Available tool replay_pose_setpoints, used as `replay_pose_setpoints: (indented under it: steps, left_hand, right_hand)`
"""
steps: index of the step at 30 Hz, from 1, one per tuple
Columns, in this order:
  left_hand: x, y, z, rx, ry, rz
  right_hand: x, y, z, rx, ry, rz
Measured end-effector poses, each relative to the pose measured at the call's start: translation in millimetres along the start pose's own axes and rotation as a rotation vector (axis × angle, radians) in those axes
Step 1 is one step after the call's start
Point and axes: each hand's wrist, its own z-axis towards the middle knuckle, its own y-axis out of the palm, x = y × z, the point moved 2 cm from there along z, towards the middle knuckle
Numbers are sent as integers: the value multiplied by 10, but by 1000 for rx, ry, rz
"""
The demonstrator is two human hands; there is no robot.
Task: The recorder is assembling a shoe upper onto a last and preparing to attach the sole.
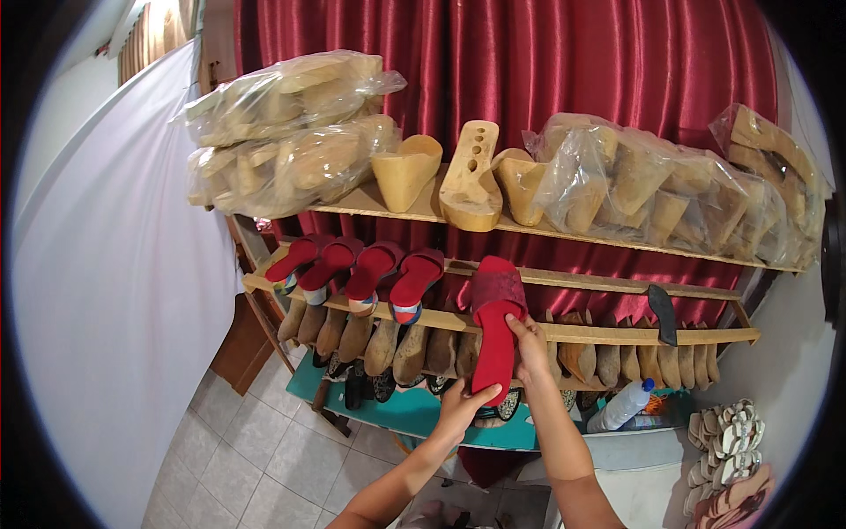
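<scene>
Both my hands hold one red slide sandal (495,348) in front of the wooden rack, its toe strap pointing away from me. My left hand (460,407) grips the heel end, thumb on top of the red insole. Along the right side near the strap, my right hand (529,348) is closed on the edge, its thumb on the insole. Fingers under the sole are hidden. To the left, several matching red sandals (374,271) with multicoloured heels rest in a row on the rack's middle rail (608,334).
Wooden wedge soles (406,176) and plastic-wrapped bundles (291,167) fill the upper shelf. Wooden shoe lasts (382,348) hang beneath the rail. A black sole piece (662,314) leans at right. Below are a bottle (621,406), a teal table (308,381) and stacked pale sandals (727,441).
</scene>
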Motion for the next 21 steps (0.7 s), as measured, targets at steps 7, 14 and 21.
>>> replay_pose_setpoints:
  steps: [7,14,21]
  left_hand:
    - [350,206,536,-55,6,24]
    - [380,438,826,-155,-122,-37]
    - [468,594,922,-120,-85,-64]
  right_hand:
    - [-247,-13,574,45,23,-11]
    - [-411,-244,876,165,14,-95]
    - [-424,-405,1020,267,65,-86]
